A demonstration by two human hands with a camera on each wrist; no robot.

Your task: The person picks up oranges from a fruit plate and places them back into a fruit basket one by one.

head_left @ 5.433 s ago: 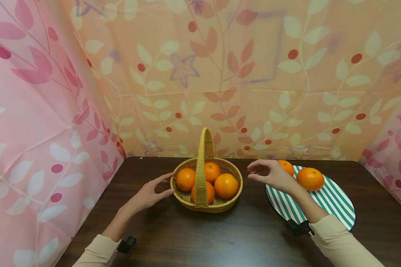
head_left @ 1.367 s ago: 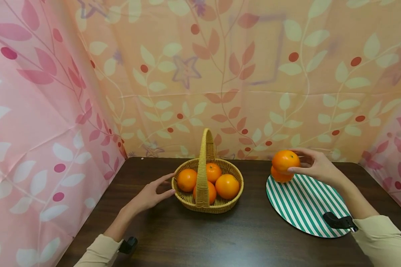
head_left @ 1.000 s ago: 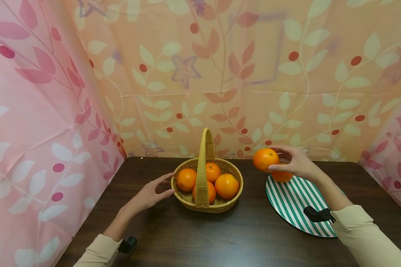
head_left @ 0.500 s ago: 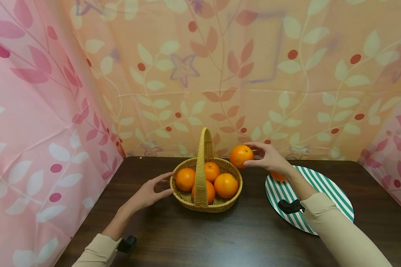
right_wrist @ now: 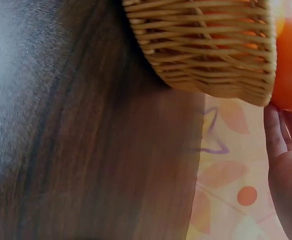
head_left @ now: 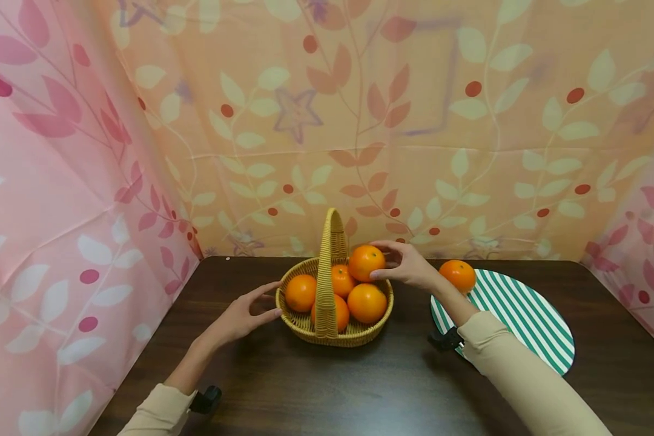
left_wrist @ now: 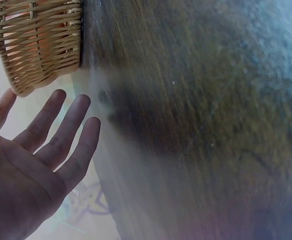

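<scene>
A wicker basket with a tall arched handle stands on the table, several oranges inside it. My right hand holds another orange between thumb and fingers, over the basket's back right rim. In the right wrist view that orange shows just past the rim of the basket. My left hand is at the basket's left side, thumb and forefinger at its rim. The left wrist view shows the left hand with fingers spread and fairly straight beside the basket.
A round green-and-white striped plate lies on the right, partly behind the right forearm. One orange sits at its back left edge. The dark wooden table ends at a patterned cloth wall.
The right hand has taken an orange from the striped plate and carried it left to above the basket. One orange stays on the plate. The left hand has kept its place.
</scene>
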